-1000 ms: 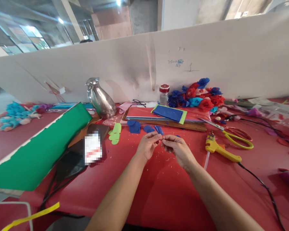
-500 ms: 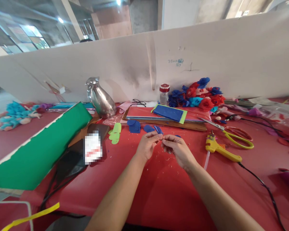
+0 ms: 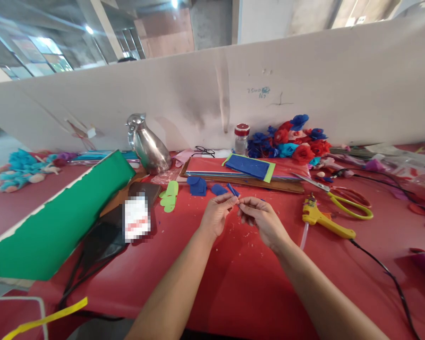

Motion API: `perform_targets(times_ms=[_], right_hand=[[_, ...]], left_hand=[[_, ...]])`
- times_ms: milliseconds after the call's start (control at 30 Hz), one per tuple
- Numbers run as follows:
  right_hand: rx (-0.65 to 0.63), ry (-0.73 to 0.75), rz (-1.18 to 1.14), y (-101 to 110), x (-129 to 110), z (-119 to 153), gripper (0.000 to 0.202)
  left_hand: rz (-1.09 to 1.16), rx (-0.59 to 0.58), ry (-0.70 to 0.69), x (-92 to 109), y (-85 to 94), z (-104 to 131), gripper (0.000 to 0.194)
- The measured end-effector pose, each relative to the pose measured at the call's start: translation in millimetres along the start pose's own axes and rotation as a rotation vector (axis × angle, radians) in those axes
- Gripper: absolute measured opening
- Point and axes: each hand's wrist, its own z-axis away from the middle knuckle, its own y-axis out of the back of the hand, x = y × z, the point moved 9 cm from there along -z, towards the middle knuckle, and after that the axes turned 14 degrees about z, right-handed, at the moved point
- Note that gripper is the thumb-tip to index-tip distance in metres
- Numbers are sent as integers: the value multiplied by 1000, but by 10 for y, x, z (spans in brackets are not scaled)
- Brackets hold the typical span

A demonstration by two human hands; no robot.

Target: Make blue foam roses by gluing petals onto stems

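My left hand (image 3: 215, 212) and my right hand (image 3: 260, 216) meet at the fingertips over the middle of the red table. Pinched between them is a narrow, curled blue paper piece (image 3: 233, 190), its upper part sticking up past the fingers. Both hands are closed on its lower end, which the fingers partly hide. Just beyond my left hand lie a rounded blue paper petal (image 3: 217, 190) and a small stack of blue paper pieces (image 3: 197, 186). Farther left are several light-green rounded paper pieces (image 3: 170, 196).
On the right lie a yellow glue gun (image 3: 320, 219) with its cord and scissors (image 3: 350, 200). Stacked paper sheets (image 3: 208, 166), a jar (image 3: 241, 140), paper flowers (image 3: 297, 141) and a metal jug (image 3: 150, 148) stand behind. Left is a green board (image 3: 67, 222).
The blue paper piece has tilted slightly between my fingertips, and its upper end looks more open. My fingers have shifted only a little; the rest is the same.
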Motion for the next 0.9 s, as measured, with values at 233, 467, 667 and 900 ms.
perform_targets(times_ms=[233, 467, 667, 900], right_hand=[[-34, 5, 6, -24, 31, -13, 26], [22, 152, 211, -30, -17, -34, 26], [199, 403, 608, 29, -179, 45, 16], [191, 442, 665, 7, -188, 57, 18]], left_hand=[[3, -19, 14, -11, -16, 6, 25], [22, 49, -16, 24, 62, -16, 28], [-21, 96, -84, 89, 98, -16, 31], [5, 72, -75, 66, 53, -16, 33]])
